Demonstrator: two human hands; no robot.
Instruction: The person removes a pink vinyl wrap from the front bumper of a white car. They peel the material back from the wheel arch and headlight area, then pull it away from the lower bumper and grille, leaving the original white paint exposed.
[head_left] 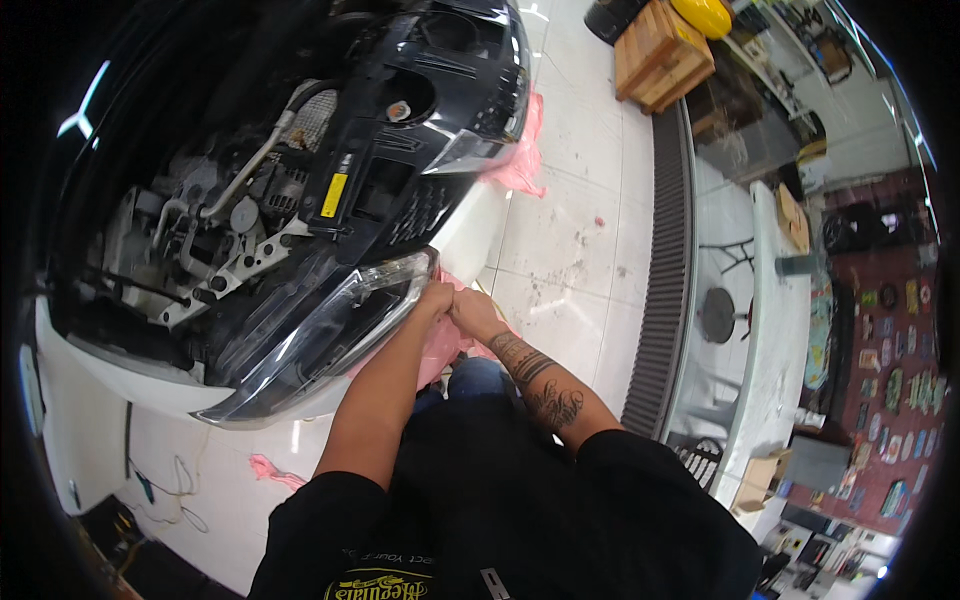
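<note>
Both of my hands are together at the front corner of a white car, just beside the headlight (345, 310). A thin pink sheet (440, 350) hangs below the headlight along the bumper. My left hand (433, 298) is closed at the sheet's upper edge. Right against it, my right hand (473, 311) is also closed, with fingers curled toward the left one. Pink material shows around and under both fists; the fingertips themselves are hidden. The tattooed forearm belongs to my right arm.
The hood is up over the engine bay (240, 215). More pink sheet (523, 150) hangs at the far headlight. A pink scrap (275, 470) and a thin cord (180, 490) lie on the tiled floor. A dark floor grate (668, 230) runs to the right, with a wooden crate (660, 55) behind.
</note>
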